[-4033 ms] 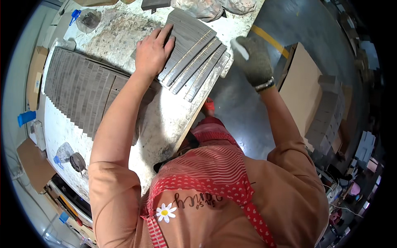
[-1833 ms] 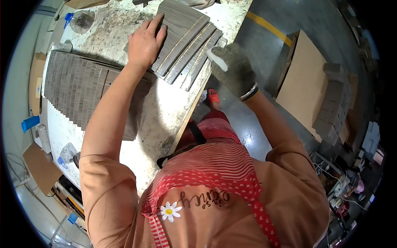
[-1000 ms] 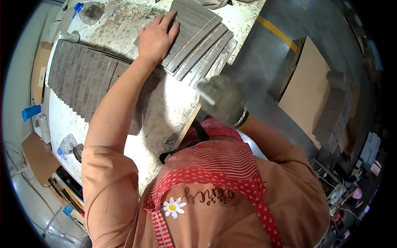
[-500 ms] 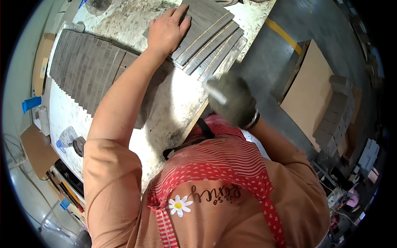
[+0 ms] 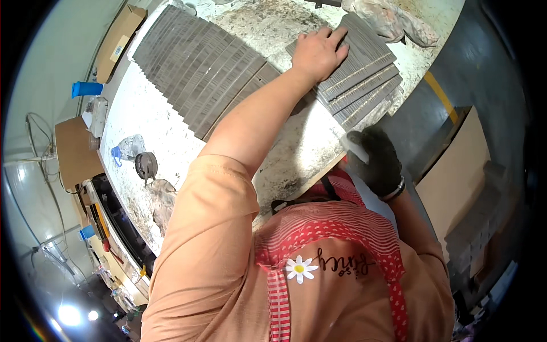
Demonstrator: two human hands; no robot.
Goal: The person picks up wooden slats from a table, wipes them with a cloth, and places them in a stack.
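One bare left hand [image 5: 318,55] on the grey panels [image 5: 364,51], one gloved right hand [image 5: 377,162] out by the edge

And the two hands are well apart! The left lies flat with its fingers spread across the left part of the topmost panel, resting there and gripping nothing that shows. Those panels sit fanned out to its right, their near ends stepped one past the next, three rows on view, pointing down toward the right hand. That right hand is curled around a pale object [image 5: 356,149], its kind hard to tell, just beside the lowest panel's near corner; whether they touch, the view won't say

Now the edges! The border of the work surface [image 5: 293,157] cuts diagonally from upper right down to the striped red apron [image 5: 330,222], and the right hand is out at that border, its wrist on the floor side. Bare surface spreads between the fan and the apron, good clear room there. More floor [image 5: 419,108] opens beyond the border, as far as a big cardboard sheet [image 5: 458,165]. Tighter on the left: a larger stepped stack [image 5: 199,68] sits close, the left forearm [image 5: 256,117] passing over its near end, while crumpled plastic bags [image 5: 379,17] crowd the fan's far side
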